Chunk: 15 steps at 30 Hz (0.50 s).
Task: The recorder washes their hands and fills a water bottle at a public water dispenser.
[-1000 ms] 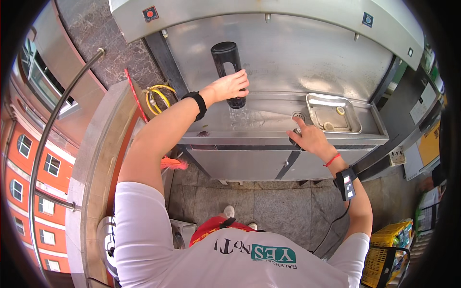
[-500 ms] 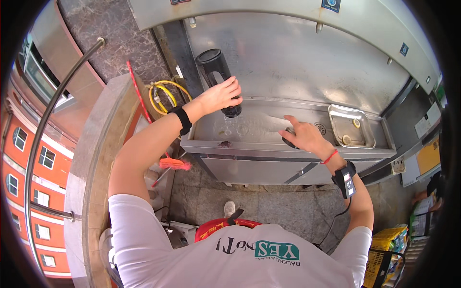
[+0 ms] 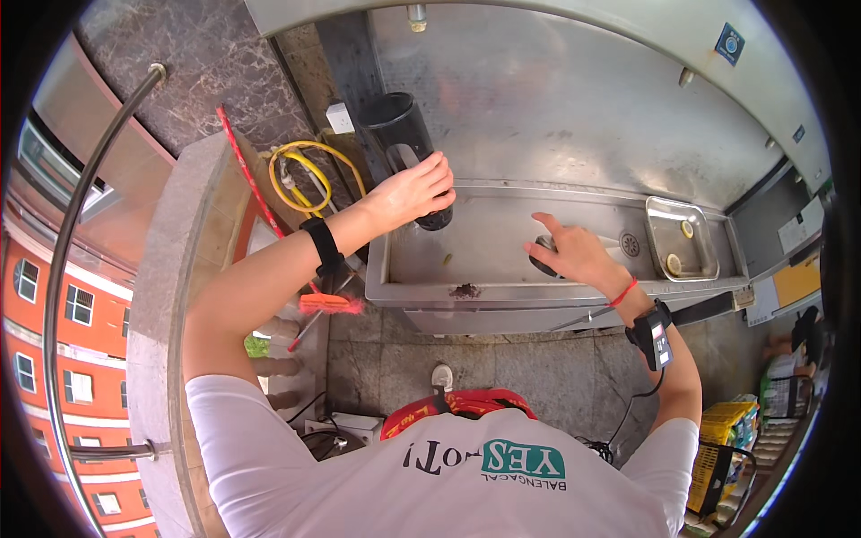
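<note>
My left hand (image 3: 413, 193) is wrapped round a dark cylindrical bottle (image 3: 391, 124) over the sink's left end. The bottle tilts, one end raised toward the upper left and the other pointing down into the sink. Farther right, my right hand (image 3: 581, 258) holds a small dark round cap (image 3: 543, 255) over the sink basin, with its index finger stretched out. The shallow stainless-steel sink (image 3: 493, 247) has a wet-looking bottom with a small scrap on it, and a dark smudge marks its front edge.
A metal tray (image 3: 702, 274) with lemon slices (image 3: 687, 229) sits at the sink's right end, beside a drain (image 3: 630, 245). Taps (image 3: 417, 16) hang above. To the left are a yellow hose (image 3: 318, 148), a red-handled broom (image 3: 330, 303) and a stone ledge (image 3: 170, 269). A yellow basket (image 3: 717, 439) stands lower right.
The splash of liquid spread across the sink bottom is gone. My view has shifted left, and both hands still hold the bottle and the cap in much the same poses.
</note>
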Motion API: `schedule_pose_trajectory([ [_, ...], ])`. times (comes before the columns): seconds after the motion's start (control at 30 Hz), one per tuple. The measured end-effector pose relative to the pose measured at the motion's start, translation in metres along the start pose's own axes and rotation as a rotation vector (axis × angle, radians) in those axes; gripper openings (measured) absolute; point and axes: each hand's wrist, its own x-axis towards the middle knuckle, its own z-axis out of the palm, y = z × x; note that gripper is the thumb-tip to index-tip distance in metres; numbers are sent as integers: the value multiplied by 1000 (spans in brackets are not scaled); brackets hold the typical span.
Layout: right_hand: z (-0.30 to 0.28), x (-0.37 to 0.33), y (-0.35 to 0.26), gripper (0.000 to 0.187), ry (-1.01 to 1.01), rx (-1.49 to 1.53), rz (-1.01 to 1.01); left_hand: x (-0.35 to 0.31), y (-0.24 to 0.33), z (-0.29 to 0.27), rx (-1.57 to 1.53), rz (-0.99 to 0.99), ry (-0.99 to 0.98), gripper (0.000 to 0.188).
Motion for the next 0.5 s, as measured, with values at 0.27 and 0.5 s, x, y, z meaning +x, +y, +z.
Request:
schedule_pose_trajectory([
  [0.27,-7,24,3,66,-82,8,-13,-8,-12,1,-3,-20,30,37],
  [0.5,-6,35,11,68,-110,-23,-64,-3,-19,-13,22,53,-21,45],
])
